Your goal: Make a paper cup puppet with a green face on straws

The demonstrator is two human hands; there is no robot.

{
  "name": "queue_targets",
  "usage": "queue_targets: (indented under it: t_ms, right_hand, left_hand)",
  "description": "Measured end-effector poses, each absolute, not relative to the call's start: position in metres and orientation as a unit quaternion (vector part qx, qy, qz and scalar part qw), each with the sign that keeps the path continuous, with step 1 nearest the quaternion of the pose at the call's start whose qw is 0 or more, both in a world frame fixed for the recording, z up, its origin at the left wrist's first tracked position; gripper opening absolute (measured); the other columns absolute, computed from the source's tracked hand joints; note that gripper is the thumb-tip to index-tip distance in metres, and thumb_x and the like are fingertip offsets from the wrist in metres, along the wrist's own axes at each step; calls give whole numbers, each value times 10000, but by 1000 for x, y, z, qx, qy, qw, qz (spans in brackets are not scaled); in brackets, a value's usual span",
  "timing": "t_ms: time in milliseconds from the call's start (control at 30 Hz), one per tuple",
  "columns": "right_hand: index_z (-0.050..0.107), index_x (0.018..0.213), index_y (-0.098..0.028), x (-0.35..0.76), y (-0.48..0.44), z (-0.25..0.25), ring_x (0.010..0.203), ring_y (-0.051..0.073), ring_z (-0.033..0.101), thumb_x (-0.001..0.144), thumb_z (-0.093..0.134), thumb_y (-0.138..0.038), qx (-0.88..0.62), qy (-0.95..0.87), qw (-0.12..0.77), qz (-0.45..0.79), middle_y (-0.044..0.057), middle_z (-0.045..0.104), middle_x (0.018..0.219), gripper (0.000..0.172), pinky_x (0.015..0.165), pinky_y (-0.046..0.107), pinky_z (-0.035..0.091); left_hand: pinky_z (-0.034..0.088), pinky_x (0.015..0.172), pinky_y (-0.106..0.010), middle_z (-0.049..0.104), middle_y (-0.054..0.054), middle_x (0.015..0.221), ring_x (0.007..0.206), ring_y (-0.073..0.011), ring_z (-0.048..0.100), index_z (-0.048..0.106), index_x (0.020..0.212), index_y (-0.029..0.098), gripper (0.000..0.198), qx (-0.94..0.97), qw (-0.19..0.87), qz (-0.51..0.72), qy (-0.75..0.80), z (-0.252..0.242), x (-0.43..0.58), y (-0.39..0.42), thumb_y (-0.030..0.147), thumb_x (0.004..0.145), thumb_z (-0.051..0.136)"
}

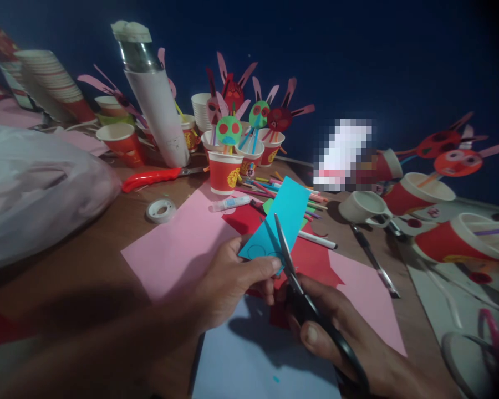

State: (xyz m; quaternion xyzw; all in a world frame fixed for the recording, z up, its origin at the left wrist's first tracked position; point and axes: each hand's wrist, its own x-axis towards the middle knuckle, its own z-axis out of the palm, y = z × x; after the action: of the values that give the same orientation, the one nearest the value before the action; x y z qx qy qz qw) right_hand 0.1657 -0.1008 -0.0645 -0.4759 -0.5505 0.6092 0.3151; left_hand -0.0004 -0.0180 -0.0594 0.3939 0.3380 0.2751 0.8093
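Note:
My left hand (237,277) pinches the lower end of a strip of bright blue paper (291,202), which has circles drawn in dark line near that end. In my right hand (341,321) is a pair of scissors (289,257) with black handles. Their blades are apart and point up and away, at the right edge of the blue paper near my left thumb. Under both hands lie pink paper (170,249), red paper (320,257) and a pale blue sheet (241,360) bearing a small blue scrap (276,379).
Red paper cups (224,173) holding paper rabbit-like faces on sticks stand at the back. Nearby are a white thermos (153,105), a red-handled cutter (152,178), a tape roll (161,210), a glue tube (230,204), a mug (361,208) and a pen (374,260). A plastic bag (45,194) fills the left side.

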Motion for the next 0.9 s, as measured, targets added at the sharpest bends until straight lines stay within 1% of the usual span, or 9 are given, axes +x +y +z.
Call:
queue_targets:
  t_ms: [133, 300, 400, 567, 667, 900]
  right_hand:
    - [516, 1058, -186, 166, -100, -62, 617, 104, 379, 796, 561, -512, -455, -536, 322, 634, -4, 478, 772, 421, 539, 202, 330]
    - [523, 1040, -187, 165, -98, -61, 604, 90, 364, 803, 583, -468, -445, -519, 330, 651, -24, 444, 737, 372, 534, 185, 320]
    - [540, 1015, -181, 164, -97, -59, 597, 87, 376, 783, 611, -461, -445, -520, 330, 650, -24, 450, 728, 370, 525, 178, 330]
    - [561, 990, -180, 166, -98, -55, 632, 105, 431, 775, 618, -448, -457, -528, 330, 635, -9, 492, 750, 349, 553, 180, 377]
    - [564, 975, -183, 167, -98, -54, 628, 101, 427, 769, 629, -433, -460, -531, 323, 634, -11, 509, 754, 330, 553, 176, 378]
    - [552, 898, -175, 169, -99, -58, 598, 88, 393, 751, 653, -416, -472, -526, 313, 635, -25, 488, 710, 300, 523, 159, 356]
  left_hand:
    - [441, 439, -192, 556, 26, 479, 420, -82, 501, 573, 708, 137, 51, 386, 818, 265, 335, -58, 0, -16, 168, 737, 600]
    - [454, 421, -199, 546, 24, 492, 406, -82, 499, 580, 710, 123, 78, 369, 826, 256, 341, -56, 0, -15, 176, 700, 636]
    - [453, 408, -193, 546, 25, 498, 397, -76, 493, 581, 692, 121, 89, 361, 828, 257, 345, -55, 0, -15, 175, 682, 650]
    - [455, 396, -195, 538, 29, 496, 394, -73, 482, 582, 658, 120, 103, 358, 827, 253, 352, -52, 1, -14, 179, 659, 666]
    - [451, 388, -201, 539, 26, 498, 381, -72, 476, 582, 639, 118, 114, 363, 825, 247, 354, -53, 1, -13, 188, 647, 672]
    - [448, 385, -193, 519, 31, 449, 375, -72, 473, 565, 612, 120, 126, 366, 830, 234, 350, -55, -1, -10, 178, 645, 672]
